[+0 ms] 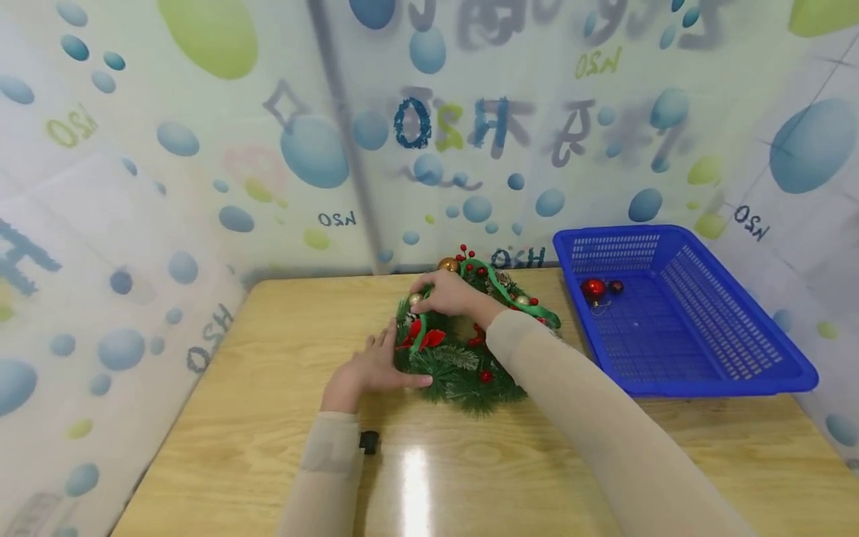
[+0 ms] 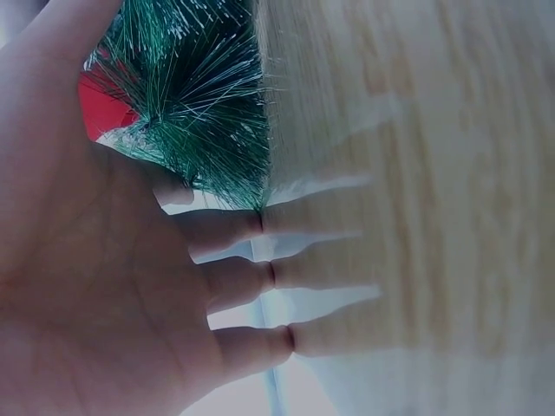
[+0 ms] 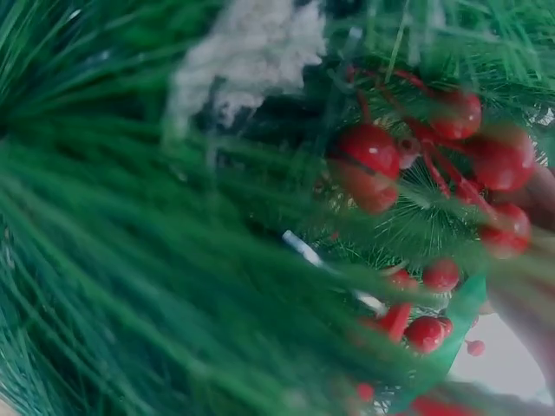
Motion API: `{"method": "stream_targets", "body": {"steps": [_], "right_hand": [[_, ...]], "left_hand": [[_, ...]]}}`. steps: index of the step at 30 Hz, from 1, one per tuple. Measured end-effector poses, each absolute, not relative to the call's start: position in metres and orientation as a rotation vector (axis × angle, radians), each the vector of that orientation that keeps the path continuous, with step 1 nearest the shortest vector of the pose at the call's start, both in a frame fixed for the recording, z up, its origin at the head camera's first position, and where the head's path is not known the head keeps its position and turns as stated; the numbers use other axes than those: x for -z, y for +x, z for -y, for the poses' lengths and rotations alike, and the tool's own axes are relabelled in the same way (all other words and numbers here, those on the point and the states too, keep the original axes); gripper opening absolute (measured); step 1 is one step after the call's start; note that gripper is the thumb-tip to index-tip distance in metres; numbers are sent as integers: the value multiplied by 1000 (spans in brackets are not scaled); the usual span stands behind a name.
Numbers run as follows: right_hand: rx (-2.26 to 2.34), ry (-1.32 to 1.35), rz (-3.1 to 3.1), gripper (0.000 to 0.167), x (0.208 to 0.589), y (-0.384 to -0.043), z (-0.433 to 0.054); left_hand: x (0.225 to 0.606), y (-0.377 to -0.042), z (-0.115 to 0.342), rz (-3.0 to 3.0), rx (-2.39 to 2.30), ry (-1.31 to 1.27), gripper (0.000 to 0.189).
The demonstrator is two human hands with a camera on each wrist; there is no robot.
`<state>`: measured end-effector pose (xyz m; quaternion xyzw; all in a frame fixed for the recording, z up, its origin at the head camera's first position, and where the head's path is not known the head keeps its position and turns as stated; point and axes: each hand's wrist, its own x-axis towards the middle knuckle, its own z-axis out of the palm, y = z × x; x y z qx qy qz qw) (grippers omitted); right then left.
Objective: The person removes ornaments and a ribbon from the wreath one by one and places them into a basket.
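Observation:
A green pine wreath [image 1: 470, 384] lies on the table, with red berries, a red flower [image 1: 432, 339] and a green ribbon [image 1: 546, 317] on it. My left hand [image 1: 376, 369] lies at its left edge, fingers straight and thumb spread over the needles. In the left wrist view, green needles [image 2: 191, 113] show beyond the palm. My right hand [image 1: 450, 293] reaches over the wreath's upper left and pinches a small gold ball [image 1: 415, 299] between thumb and forefinger. The right wrist view is filled with needles and red berries [image 3: 368, 160]; only a blurred edge of that hand shows.
A blue plastic basket [image 1: 705, 388] stands at the right of the wooden table [image 1: 282, 350], holding a red ball ornament [image 1: 593, 289] and a smaller dark red one [image 1: 615, 286]. Another gold ball [image 1: 448, 265] sits at the wreath's top. A patterned curtain [image 1: 429, 201] hangs behind.

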<state>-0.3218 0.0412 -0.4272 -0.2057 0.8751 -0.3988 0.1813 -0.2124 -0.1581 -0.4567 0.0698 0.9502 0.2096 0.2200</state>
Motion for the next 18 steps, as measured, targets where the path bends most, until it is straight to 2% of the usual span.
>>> {"method": "stream_targets", "body": {"steps": [6, 18], "right_hand": [[1080, -612, -2502, 41, 428, -320, -41], [1170, -592, -2456, 37, 417, -319, -41]], "left_hand": [[457, -212, 158, -2636, -559, 194, 141], [459, -211, 157, -2635, -577, 193, 141]]}}
